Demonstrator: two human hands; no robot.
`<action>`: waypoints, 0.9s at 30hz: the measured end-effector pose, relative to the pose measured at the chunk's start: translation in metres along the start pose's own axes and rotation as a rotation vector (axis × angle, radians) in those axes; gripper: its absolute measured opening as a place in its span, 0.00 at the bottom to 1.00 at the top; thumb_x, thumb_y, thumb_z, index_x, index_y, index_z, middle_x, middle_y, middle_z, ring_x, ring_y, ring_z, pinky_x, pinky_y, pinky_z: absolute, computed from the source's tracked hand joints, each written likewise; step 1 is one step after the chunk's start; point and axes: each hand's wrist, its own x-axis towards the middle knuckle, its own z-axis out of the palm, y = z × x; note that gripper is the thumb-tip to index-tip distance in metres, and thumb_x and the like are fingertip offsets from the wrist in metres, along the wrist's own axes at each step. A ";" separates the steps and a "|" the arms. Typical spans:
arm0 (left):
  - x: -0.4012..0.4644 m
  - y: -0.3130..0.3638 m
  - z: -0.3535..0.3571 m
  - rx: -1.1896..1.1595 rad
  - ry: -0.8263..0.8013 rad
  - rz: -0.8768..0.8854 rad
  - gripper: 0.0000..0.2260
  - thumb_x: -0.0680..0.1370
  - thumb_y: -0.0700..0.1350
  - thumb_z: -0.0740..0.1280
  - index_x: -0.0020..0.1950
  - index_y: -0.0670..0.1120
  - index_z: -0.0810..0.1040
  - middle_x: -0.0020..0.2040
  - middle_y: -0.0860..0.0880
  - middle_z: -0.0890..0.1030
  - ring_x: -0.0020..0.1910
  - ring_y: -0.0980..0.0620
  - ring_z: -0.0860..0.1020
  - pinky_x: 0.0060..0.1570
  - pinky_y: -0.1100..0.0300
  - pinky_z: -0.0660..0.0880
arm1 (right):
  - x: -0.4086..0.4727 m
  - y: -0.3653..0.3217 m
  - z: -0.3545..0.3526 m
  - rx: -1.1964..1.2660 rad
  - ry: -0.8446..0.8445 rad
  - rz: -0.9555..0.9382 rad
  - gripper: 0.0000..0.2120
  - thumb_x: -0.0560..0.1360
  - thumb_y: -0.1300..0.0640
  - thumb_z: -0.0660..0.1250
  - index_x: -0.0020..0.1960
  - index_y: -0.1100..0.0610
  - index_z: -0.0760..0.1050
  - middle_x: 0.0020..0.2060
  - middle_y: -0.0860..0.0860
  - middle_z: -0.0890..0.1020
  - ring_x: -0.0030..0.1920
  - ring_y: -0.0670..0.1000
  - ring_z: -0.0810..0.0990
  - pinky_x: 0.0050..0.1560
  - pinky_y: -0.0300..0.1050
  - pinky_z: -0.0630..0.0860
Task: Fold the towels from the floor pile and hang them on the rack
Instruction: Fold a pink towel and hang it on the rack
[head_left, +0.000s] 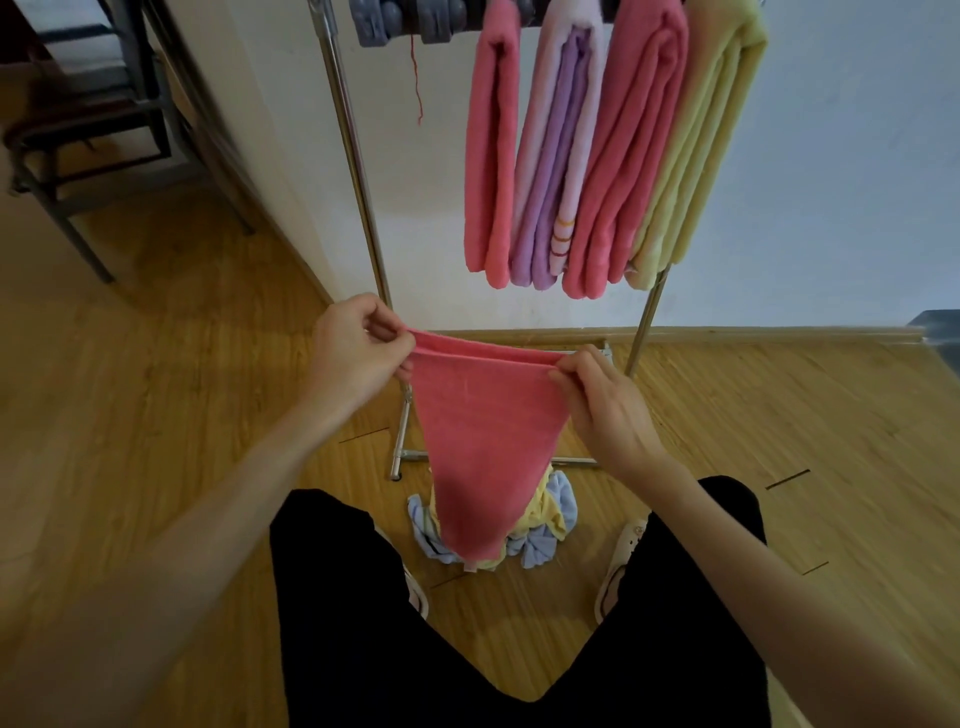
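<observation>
Left hand (358, 349) and right hand (605, 402) pinch doubled pink towel (483, 441) top corners, fingers clamped, towel hanging over floor pile (545, 540)

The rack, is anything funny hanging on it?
Yes. A thin red thread dangles loose from the grey item at the rack's top left, beside four neatly folded towels. It looks like a frayed strand.

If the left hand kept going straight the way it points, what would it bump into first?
Probably the rack's left metal pole, just beyond the left hand gripping the pink towel. Depth is hard to judge.
</observation>
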 end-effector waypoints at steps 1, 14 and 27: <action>0.002 0.003 -0.004 0.019 0.010 0.026 0.03 0.75 0.34 0.68 0.45 0.40 0.76 0.37 0.44 0.81 0.30 0.54 0.82 0.32 0.59 0.81 | 0.004 -0.002 -0.005 -0.004 0.017 -0.039 0.15 0.79 0.51 0.56 0.46 0.61 0.75 0.39 0.49 0.76 0.35 0.47 0.73 0.30 0.42 0.70; 0.025 0.030 -0.017 0.431 -0.356 0.212 0.06 0.71 0.37 0.72 0.39 0.46 0.78 0.36 0.51 0.80 0.34 0.56 0.80 0.32 0.65 0.77 | 0.038 -0.002 -0.077 -0.145 -0.543 -0.207 0.10 0.78 0.52 0.62 0.45 0.59 0.71 0.36 0.44 0.71 0.33 0.42 0.67 0.34 0.36 0.61; 0.026 0.039 -0.007 0.404 -0.398 0.314 0.06 0.72 0.42 0.68 0.36 0.45 0.74 0.35 0.48 0.77 0.35 0.49 0.75 0.37 0.51 0.73 | 0.047 0.009 -0.087 0.114 -0.207 -0.034 0.08 0.77 0.60 0.65 0.53 0.54 0.69 0.26 0.49 0.73 0.27 0.52 0.71 0.32 0.48 0.73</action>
